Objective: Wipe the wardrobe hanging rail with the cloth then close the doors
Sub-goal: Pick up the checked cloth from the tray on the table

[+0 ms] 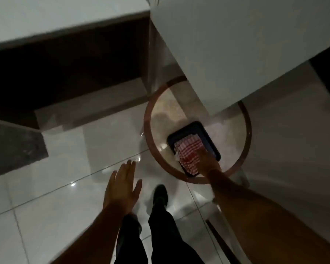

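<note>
A red-and-white checked cloth (188, 150) lies in a dark blue tray (210, 137) on a round glass-topped table. My right hand (208, 162) reaches down onto the near end of the cloth, fingers pressed on it; whether they grip it is unclear. My left hand (122, 185) hovers above the floor with its fingers spread and nothing in it. A white wardrobe door (236, 44) stands open above the table and hides its far part. The dark wardrobe interior (65, 69) opens to the left. No hanging rail is in view.
The round table (148, 130) has a brown wooden rim and stands right in front of me. Glossy white floor tiles (46, 197) spread below. My dark-trousered legs and a black shoe (160, 195) are at the bottom centre. A grey ledge (13, 145) juts in at left.
</note>
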The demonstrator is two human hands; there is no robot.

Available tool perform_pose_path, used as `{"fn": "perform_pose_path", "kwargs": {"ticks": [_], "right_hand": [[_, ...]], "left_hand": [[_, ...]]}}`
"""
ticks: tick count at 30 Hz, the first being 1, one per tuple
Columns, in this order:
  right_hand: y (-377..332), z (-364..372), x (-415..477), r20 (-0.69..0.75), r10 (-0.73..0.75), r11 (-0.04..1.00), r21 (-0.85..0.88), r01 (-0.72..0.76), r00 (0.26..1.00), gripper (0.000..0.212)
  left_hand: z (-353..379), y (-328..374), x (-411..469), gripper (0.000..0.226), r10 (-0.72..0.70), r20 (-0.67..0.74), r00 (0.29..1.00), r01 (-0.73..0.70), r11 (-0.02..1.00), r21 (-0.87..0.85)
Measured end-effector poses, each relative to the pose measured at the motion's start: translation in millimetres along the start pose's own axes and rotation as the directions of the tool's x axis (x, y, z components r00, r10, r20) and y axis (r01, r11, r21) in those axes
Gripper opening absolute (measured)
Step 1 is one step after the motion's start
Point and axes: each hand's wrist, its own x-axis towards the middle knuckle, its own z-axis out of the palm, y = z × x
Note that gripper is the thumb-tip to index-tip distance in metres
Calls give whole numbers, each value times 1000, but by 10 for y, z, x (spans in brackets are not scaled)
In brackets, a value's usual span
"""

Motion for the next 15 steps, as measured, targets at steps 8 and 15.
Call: {"fn": "perform_pose_path", "kwargs": {"ticks": [8, 15], "right_hand": [[327, 293, 333, 80, -209, 932, -285, 223, 975, 63], [526, 291, 477, 47, -264, 932, -244, 267, 963, 47]], "left_hand": [[169, -90, 393, 70, -142, -70, 987, 136, 987, -82], [176, -81, 395, 70, -119, -41, 992, 117, 992, -35]]}}
